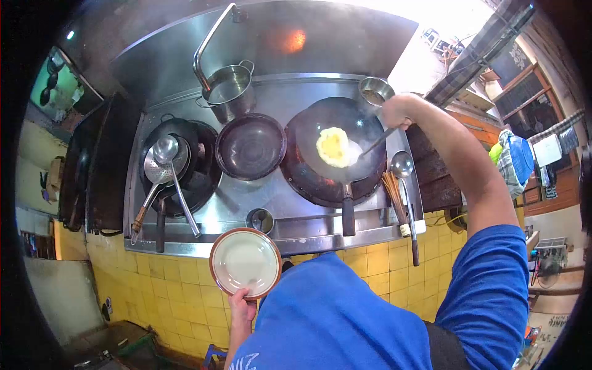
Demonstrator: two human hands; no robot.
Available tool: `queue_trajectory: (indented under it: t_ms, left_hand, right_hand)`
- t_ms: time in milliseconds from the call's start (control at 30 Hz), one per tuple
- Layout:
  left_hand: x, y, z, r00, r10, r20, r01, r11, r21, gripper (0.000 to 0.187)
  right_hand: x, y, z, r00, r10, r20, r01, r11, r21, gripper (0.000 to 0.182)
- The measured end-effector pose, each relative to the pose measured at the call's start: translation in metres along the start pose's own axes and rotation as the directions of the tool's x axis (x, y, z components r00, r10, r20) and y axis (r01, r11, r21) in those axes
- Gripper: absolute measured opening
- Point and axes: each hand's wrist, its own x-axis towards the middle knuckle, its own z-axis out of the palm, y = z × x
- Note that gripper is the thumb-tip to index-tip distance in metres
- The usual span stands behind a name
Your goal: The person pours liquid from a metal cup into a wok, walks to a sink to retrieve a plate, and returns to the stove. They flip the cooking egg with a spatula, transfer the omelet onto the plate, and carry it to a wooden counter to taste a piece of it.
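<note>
My left hand grips the near rim of a cream plate with a brown edge, held in front of the stove at the lower middle. Nothing lies on the plate. At the right, my right hand is closed round the dark handle of a spatula, which slopes down into a black wok. A pale yellow fried egg sits in this wok, with the bright end of the spatula at its right edge. Thin steam or smoke hangs over the wok.
A pot stands under a curved tap. An empty dark pan sits mid-stove. Left, a wok holds a ladle and a skimmer. Another ladle and a bamboo brush lie at the right edge.
</note>
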Motion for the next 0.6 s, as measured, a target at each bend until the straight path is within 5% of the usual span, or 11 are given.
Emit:
queue_trajectory:
  t_ms: [167, 300, 400, 600]
  left_hand:
    - [0.003, 0.002, 0.007, 0.997, 0.012, 0.079, -0.016, 0.999, 0.04, 0.062]
    - [0.015, -0.001, 0.006, 0.993, -0.016, 0.12, 0.005, 0.996, 0.086, 0.064]
    - [0.013, 0.0, 0.015, 0.986, -0.012, 0.164, -0.006, 0.994, 0.108, 0.062]
    - [0.019, -0.008, 0.017, 0.994, -0.047, 0.098, 0.037, 0.994, 0.101, 0.056]
  right_hand:
    - [-0.025, -0.002, 0.027, 0.99, 0.021, -0.137, -0.013, 0.998, 0.064, 0.027]
    - [-0.016, 0.001, 0.054, 0.981, 0.113, -0.16, -0.055, 0.943, 0.328, 0.026]
    - [-0.041, -0.015, 0.055, 0.92, 0.108, -0.376, -0.061, 0.989, 0.135, 0.023]
    - [-0.028, -0.029, 0.041, 0.913, 0.212, -0.348, -0.183, 0.976, 0.115, 0.027]
